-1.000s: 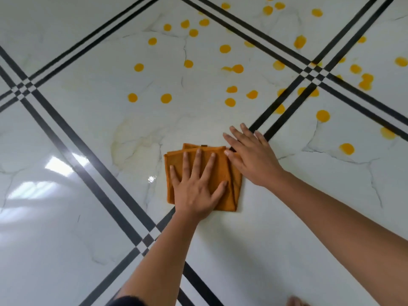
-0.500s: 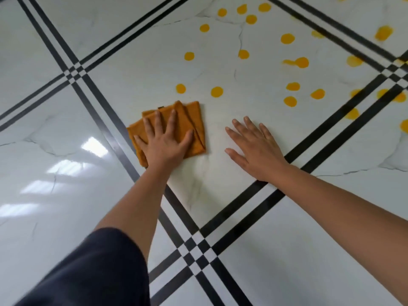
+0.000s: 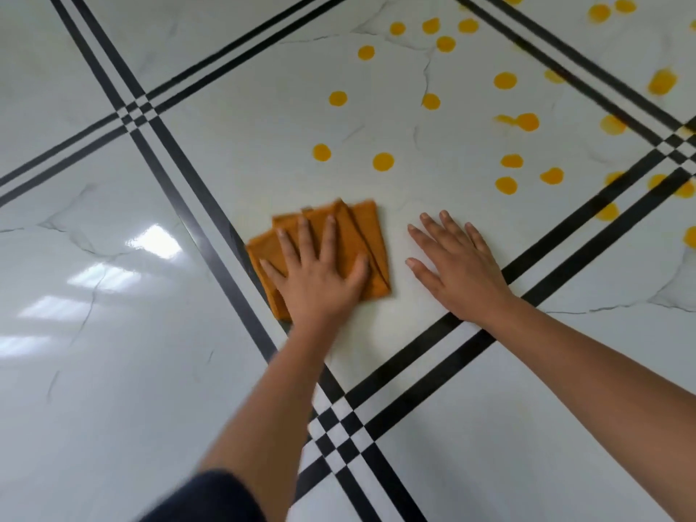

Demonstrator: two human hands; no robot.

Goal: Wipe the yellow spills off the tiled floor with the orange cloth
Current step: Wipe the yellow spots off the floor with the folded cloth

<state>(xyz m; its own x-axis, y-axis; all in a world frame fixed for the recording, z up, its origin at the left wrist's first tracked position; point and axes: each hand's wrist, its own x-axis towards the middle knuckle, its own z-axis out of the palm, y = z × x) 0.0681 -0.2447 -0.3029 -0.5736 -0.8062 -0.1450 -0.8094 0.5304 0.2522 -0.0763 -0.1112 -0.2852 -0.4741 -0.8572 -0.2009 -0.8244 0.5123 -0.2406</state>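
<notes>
Head view: the orange cloth (image 3: 363, 235), folded into a rough square of several layers, lies flat on the tiled floor (image 3: 113, 371) in the near-left corner of a white marbled tile. Its left edge reaches the inner one of the two black stripes (image 3: 211, 227) that run from far left to near centre. The left hand (image 3: 316, 280) lies on top of the cloth. Its grip is wide open, with fingers straight and spread and the palm pressing down on the fabric; nothing is curled round it. The hand is slightly blurred. A dark sleeve (image 3: 211, 499) shows at the near edge on that arm.

The right hand (image 3: 459, 273) rests on the bare floor just right of the cloth, apart from it. Its grip is open too, fingers straight and fanned toward the far left, holding nothing. Its wrist lies over another pair of black stripes that crosses the first pair near the centre.

The yellow spills (image 3: 383, 161) are round dots scattered over the far and right part of the same tile and onto the tiles beyond. The two nearest sit just beyond the far edge of the cloth, not touching it. Some at the far right look smeared. Window light reflects off the glossy tile at left.
</notes>
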